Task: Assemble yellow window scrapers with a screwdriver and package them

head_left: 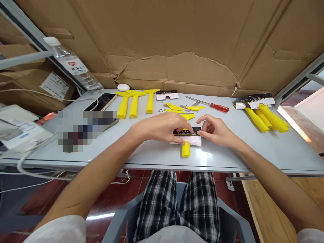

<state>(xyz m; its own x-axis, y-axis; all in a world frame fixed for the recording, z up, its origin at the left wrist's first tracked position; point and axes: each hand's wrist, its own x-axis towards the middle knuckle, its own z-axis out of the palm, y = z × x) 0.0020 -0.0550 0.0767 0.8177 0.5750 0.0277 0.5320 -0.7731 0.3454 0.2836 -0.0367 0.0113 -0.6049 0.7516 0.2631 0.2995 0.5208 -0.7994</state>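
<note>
In front of me a yellow scraper lies with its round handle end toward the table's near edge. A black and white printed card is across its handle. My left hand curves over the card's left part, its thumb and index finger closed around the handle and card. My right hand has its thumb and fingers pinched at the card's right end. Just beyond are loose yellow blade covers, some metal blades and small screws. A screwdriver with a red handle lies behind my right hand.
Three yellow scrapers lie back left, beside another card and a white oval object. Carded scrapers are piled at right. At left are a phone, cables and a leaning plastic bottle. Cardboard walls the back.
</note>
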